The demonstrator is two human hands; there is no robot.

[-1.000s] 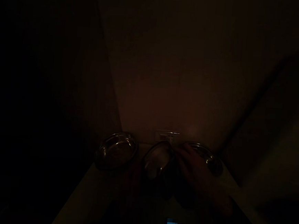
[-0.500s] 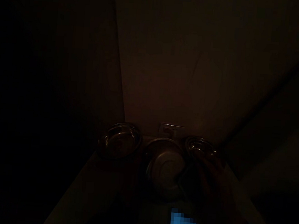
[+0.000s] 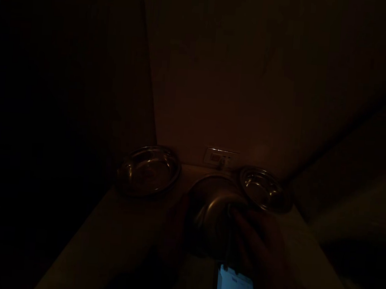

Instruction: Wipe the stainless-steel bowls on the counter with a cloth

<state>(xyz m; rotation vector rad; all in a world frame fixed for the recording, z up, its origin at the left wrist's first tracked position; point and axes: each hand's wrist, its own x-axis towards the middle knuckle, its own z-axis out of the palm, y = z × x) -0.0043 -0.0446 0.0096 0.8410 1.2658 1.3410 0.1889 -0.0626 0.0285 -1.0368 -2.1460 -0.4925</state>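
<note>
The scene is very dark. A shiny metal bowl (image 3: 208, 208) is tilted on its side in the middle, its wall catching a little light. My left hand (image 3: 175, 227), a faint shape, grips the bowl's left side. My right hand (image 3: 262, 243) is at the bowl's right side, its fingers bent around a dark, thin-edged thing (image 3: 230, 236) that looks like a cloth or pad pressed to the bowl. What this dark thing is cannot be made out.
A wide metal bowl (image 3: 149, 172) stands at the back left of the table (image 3: 89, 230). Several stacked metal plates or bowls (image 3: 263, 190) sit at the back right. A socket plate (image 3: 221, 158) is on the wall behind. A phone (image 3: 237, 288) with a lit screen lies in front.
The bowl has turned, so its round base no longer faces me and its side wall shows. My right hand has shifted left and down, off the plates at the right.
</note>
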